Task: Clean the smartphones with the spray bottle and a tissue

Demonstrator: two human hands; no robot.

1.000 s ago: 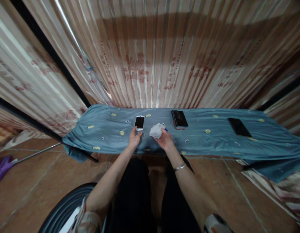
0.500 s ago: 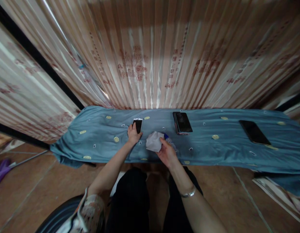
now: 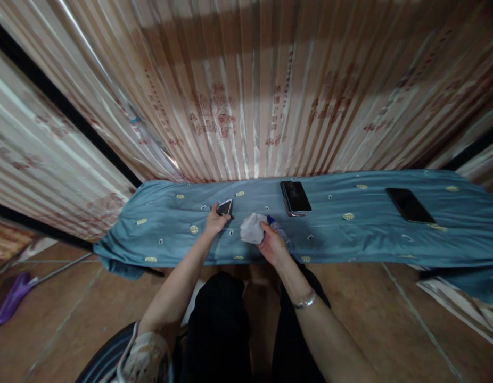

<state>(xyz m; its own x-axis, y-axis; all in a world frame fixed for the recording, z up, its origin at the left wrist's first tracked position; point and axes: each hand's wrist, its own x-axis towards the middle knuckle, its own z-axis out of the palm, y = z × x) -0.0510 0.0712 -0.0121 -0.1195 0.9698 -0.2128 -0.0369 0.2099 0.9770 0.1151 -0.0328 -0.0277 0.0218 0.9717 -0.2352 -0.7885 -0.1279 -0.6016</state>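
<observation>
The left hand (image 3: 215, 222) has its fingers clamped round the edges of a small white-framed smartphone with a dark screen (image 3: 224, 207), which is tipped up off the blue-grey tablecloth with scattered yellow motifs (image 3: 350, 239), its near end raised and its far end low or resting on the cloth; which of the two cannot be told. The grip looks like a fingertip pinch on a smooth, thin slab, so the likeliest slip is the phone sliding out and dropping flat on the cloth, or skidding toward the near table edge, which lies close to both wrists and has hard brown tiled floor (image 3: 71, 314) below it. The right hand (image 3: 272, 246) is closed on a crumpled white cloth or tissue (image 3: 252, 229), and a small clear bottle with a blue cap (image 3: 277, 229) lies just beside or partly under those fingers; whether they grip it too is unclear, and a careless sweep could roll it off the front edge. If liquid reaches the wad, too much wet on the phone's ports would be a risk. The phone itself looks glossy, its screen dark and unlit. Two other phones lie flat, well apart from the hands: a dark smartphone with a pinkish rim (image 3: 295, 197) beyond the right hand and a black smartphone (image 3: 409, 205) far to the right.
</observation>
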